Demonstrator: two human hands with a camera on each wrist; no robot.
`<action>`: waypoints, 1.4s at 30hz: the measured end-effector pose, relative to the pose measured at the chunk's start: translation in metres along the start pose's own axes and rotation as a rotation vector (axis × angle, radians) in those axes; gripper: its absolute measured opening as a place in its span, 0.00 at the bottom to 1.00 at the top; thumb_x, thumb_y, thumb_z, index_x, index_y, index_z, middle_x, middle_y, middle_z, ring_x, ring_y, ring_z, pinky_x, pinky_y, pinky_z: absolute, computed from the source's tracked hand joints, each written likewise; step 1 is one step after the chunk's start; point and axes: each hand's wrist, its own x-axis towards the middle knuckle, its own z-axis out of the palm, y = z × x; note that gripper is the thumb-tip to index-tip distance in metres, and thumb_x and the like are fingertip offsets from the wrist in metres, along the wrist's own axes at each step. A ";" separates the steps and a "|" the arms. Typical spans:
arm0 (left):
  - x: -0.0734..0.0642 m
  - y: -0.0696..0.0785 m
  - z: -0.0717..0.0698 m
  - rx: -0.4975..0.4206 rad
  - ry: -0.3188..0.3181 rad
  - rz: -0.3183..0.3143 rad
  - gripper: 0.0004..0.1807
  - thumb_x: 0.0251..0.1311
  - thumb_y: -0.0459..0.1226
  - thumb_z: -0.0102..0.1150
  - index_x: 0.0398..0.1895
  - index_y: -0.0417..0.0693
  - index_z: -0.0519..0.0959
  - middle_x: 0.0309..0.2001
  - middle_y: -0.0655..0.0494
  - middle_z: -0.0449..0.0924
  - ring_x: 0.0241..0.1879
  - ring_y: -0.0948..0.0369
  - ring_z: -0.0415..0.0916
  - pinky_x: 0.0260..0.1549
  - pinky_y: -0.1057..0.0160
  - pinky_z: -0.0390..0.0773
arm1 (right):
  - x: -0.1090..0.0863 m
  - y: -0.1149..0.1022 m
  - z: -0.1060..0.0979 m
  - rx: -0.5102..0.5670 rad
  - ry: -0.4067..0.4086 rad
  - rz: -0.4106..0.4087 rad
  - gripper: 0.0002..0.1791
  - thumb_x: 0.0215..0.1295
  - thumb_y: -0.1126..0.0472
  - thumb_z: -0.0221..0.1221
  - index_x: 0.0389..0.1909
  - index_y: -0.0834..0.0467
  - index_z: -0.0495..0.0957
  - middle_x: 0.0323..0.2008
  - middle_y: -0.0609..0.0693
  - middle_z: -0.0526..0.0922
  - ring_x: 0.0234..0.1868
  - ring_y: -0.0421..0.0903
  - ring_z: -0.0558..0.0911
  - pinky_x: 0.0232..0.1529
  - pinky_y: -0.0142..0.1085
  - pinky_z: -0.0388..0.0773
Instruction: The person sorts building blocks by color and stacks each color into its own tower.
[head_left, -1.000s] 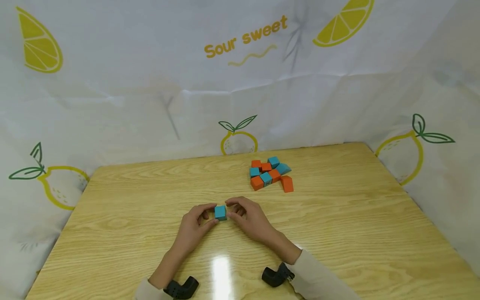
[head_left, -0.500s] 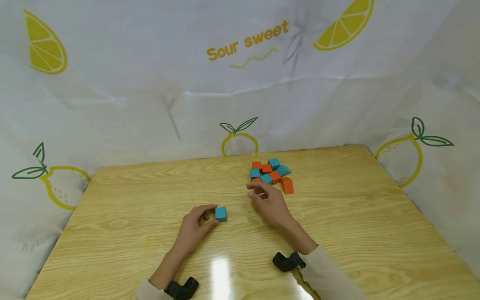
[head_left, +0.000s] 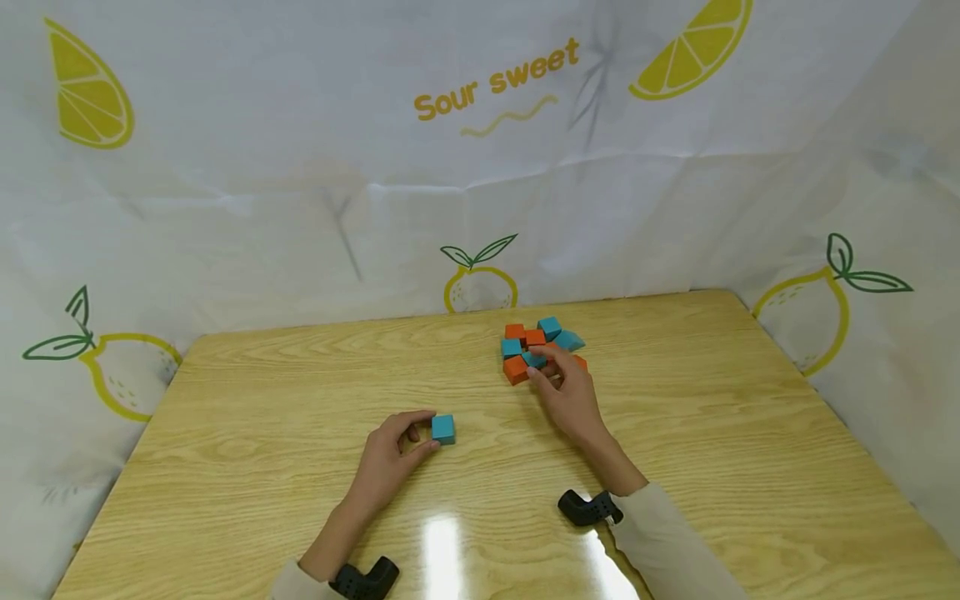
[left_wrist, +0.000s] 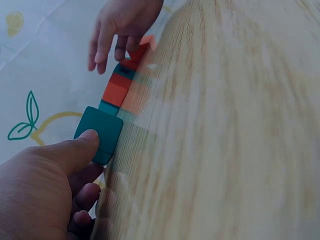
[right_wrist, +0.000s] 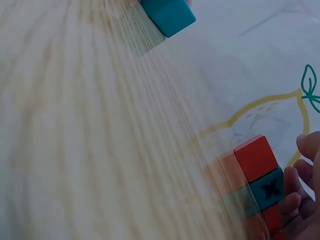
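My left hand (head_left: 390, 454) pinches a blue cube-shaped block (head_left: 443, 428) between thumb and fingers on the wooden table. The left wrist view shows the thumb across the face of this block (left_wrist: 100, 127). Over the near side of a cluster of blocks at the back, my right hand (head_left: 572, 400) hovers with thumb and fingers parted. Closest to it in the right wrist view are a blue block marked with a dark X (right_wrist: 270, 189) and an orange-red block (right_wrist: 256, 157). Nothing shows between the right fingers. That hand partly covers the cluster in the head view.
The cluster also has a blue wedge-like block (head_left: 569, 340), another blue block (head_left: 550, 327) and several orange ones, such as the block (head_left: 515, 332) at its back left. A white cloth (head_left: 300, 233) printed with lemons hangs behind the table (head_left: 285, 392).
My right hand has left the blue block and moved away to the right and back, up to the cluster. The left hand has stayed in place with the block.
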 end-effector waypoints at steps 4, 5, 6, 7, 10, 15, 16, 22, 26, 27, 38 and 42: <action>-0.001 0.001 0.000 -0.003 -0.004 -0.004 0.23 0.53 0.36 0.69 0.54 0.48 0.80 0.35 0.59 0.75 0.31 0.64 0.67 0.26 0.66 0.66 | 0.000 0.019 0.003 -0.038 -0.022 0.019 0.18 0.66 0.70 0.58 0.57 0.67 0.73 0.48 0.62 0.75 0.33 0.52 0.73 0.32 0.37 0.71; -0.002 0.001 0.000 -0.003 -0.005 -0.004 0.23 0.53 0.35 0.69 0.54 0.48 0.80 0.36 0.59 0.76 0.31 0.64 0.67 0.26 0.66 0.66 | 0.000 0.027 0.005 -0.042 -0.028 0.018 0.19 0.66 0.69 0.58 0.57 0.66 0.73 0.51 0.62 0.74 0.34 0.51 0.73 0.33 0.37 0.71; -0.002 0.002 0.000 -0.002 -0.006 -0.003 0.23 0.53 0.35 0.69 0.54 0.48 0.80 0.36 0.59 0.76 0.31 0.64 0.67 0.26 0.66 0.66 | 0.000 0.034 0.006 -0.045 -0.035 0.014 0.20 0.66 0.69 0.58 0.58 0.64 0.73 0.55 0.61 0.72 0.34 0.50 0.73 0.33 0.37 0.71; -0.002 0.002 0.000 -0.003 -0.008 -0.004 0.23 0.53 0.35 0.69 0.54 0.48 0.80 0.36 0.59 0.76 0.31 0.63 0.67 0.26 0.66 0.66 | 0.000 0.042 0.008 -0.052 -0.042 0.004 0.21 0.66 0.68 0.59 0.59 0.63 0.73 0.57 0.59 0.71 0.33 0.48 0.73 0.33 0.36 0.71; -0.002 0.003 0.000 -0.008 -0.008 0.000 0.22 0.53 0.34 0.69 0.54 0.47 0.80 0.37 0.58 0.76 0.31 0.63 0.67 0.26 0.66 0.66 | 0.000 0.051 0.010 -0.073 -0.064 -0.026 0.23 0.66 0.68 0.58 0.62 0.61 0.71 0.61 0.57 0.68 0.32 0.47 0.72 0.33 0.35 0.69; -0.002 0.002 0.000 -0.015 -0.001 0.003 0.22 0.53 0.33 0.69 0.53 0.47 0.80 0.36 0.58 0.76 0.32 0.62 0.67 0.27 0.66 0.66 | 0.001 0.053 0.010 -0.095 -0.081 -0.050 0.25 0.66 0.69 0.58 0.64 0.61 0.69 0.62 0.55 0.68 0.31 0.46 0.71 0.32 0.35 0.69; -0.002 0.002 0.000 -0.015 0.001 0.003 0.22 0.52 0.33 0.69 0.53 0.47 0.80 0.35 0.58 0.76 0.32 0.62 0.67 0.27 0.66 0.66 | 0.001 0.054 0.011 -0.099 -0.079 -0.054 0.25 0.66 0.70 0.58 0.65 0.61 0.69 0.63 0.56 0.68 0.31 0.46 0.71 0.32 0.35 0.69; -0.001 0.003 0.000 -0.020 0.000 -0.007 0.22 0.52 0.33 0.70 0.53 0.47 0.80 0.34 0.58 0.75 0.31 0.61 0.67 0.26 0.66 0.65 | 0.000 0.054 0.011 -0.110 -0.058 -0.066 0.23 0.66 0.73 0.56 0.63 0.61 0.71 0.62 0.56 0.69 0.34 0.45 0.71 0.34 0.36 0.68; -0.001 0.003 0.000 -0.024 -0.005 -0.013 0.22 0.52 0.33 0.70 0.53 0.47 0.80 0.34 0.58 0.75 0.31 0.61 0.67 0.26 0.66 0.65 | -0.001 0.054 0.011 -0.119 -0.029 -0.076 0.22 0.65 0.74 0.55 0.60 0.61 0.73 0.59 0.57 0.69 0.31 0.44 0.70 0.33 0.35 0.68; -0.001 0.003 0.000 -0.024 -0.005 -0.013 0.22 0.52 0.33 0.70 0.53 0.47 0.80 0.34 0.58 0.75 0.31 0.61 0.66 0.26 0.66 0.65 | -0.001 0.054 0.011 -0.122 -0.023 -0.078 0.22 0.65 0.74 0.55 0.60 0.61 0.74 0.58 0.57 0.70 0.31 0.44 0.70 0.32 0.35 0.68; 0.000 -0.001 0.000 -0.013 -0.008 0.005 0.22 0.53 0.35 0.69 0.54 0.48 0.80 0.35 0.60 0.75 0.31 0.62 0.66 0.27 0.66 0.65 | -0.001 0.055 0.011 -0.145 -0.017 -0.063 0.20 0.65 0.72 0.57 0.59 0.62 0.74 0.55 0.57 0.69 0.28 0.43 0.69 0.29 0.34 0.69; 0.000 -0.002 0.000 -0.018 -0.009 0.007 0.22 0.54 0.35 0.69 0.54 0.47 0.79 0.35 0.60 0.75 0.31 0.62 0.66 0.27 0.66 0.65 | -0.002 0.054 0.012 -0.139 -0.016 -0.076 0.20 0.64 0.71 0.59 0.58 0.64 0.74 0.52 0.58 0.68 0.27 0.42 0.68 0.28 0.33 0.68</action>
